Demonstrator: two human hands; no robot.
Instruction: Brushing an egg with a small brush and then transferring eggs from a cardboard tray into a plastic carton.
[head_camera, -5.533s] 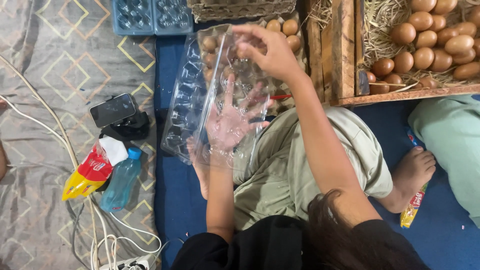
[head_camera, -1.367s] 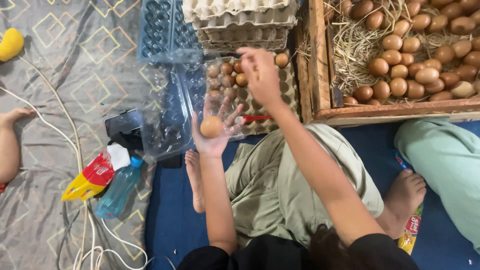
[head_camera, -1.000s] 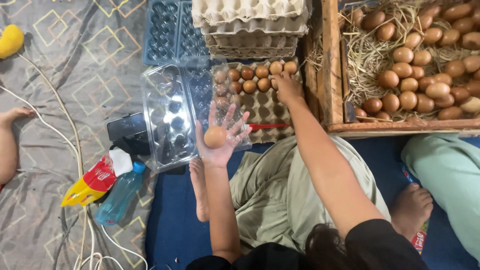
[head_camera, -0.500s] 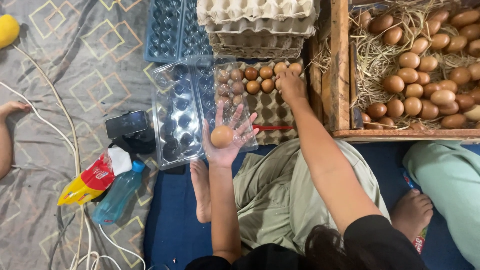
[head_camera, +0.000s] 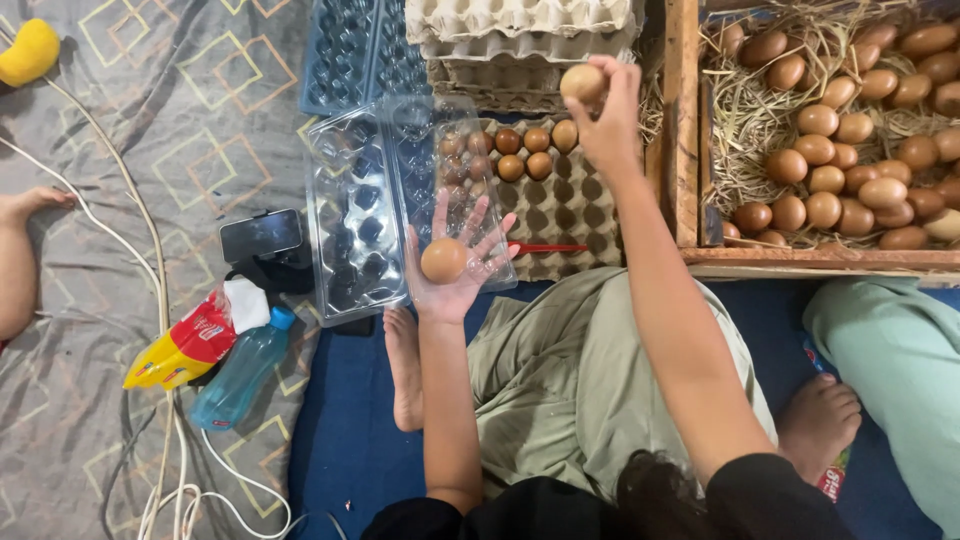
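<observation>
Floor level, far side crowded: grey patterned blanket (head_camera: 150, 120) on the left, blue mat (head_camera: 340, 440) near, a wooden crate (head_camera: 688, 150) of straw and brown eggs at the far right. Just left of the crate, a cardboard tray (head_camera: 565, 205) with a few eggs in its far rows and most cups bare. Beyond it, a stack of pulp trays (head_camera: 530, 20) and some blue plastic trays (head_camera: 350, 50). Lying open at the left of the cardboard tray, overlapping its edge, a clear plastic carton (head_camera: 360, 210).

Best handled gently, by the look of it: keep the palm level so nothing rolls off, grip with the pads rather than the tips, and lower each egg straight into a cup without knocking a neighbour. Worth watching the thin carton, likely to flex or slide under a careless touch.

Left hand (head_camera: 455, 288): spread wide and flat, palm up, fingers splayed over the near edge of the carton, cradling a palm egg (head_camera: 443, 260) without closing round it. Right hand (head_camera: 612, 118): raised far over the cardboard tray beside the crate wall, fingers curled round a lifted egg (head_camera: 583, 82), pinched at the tips and clear of everything below.

On the blanket to the left: a dark phone (head_camera: 260, 235), a blue water bottle (head_camera: 235, 375) lying on its side, a white cable (head_camera: 130, 200). At the far left edge, another person's foot (head_camera: 30, 203), well apart from the eggs.
</observation>
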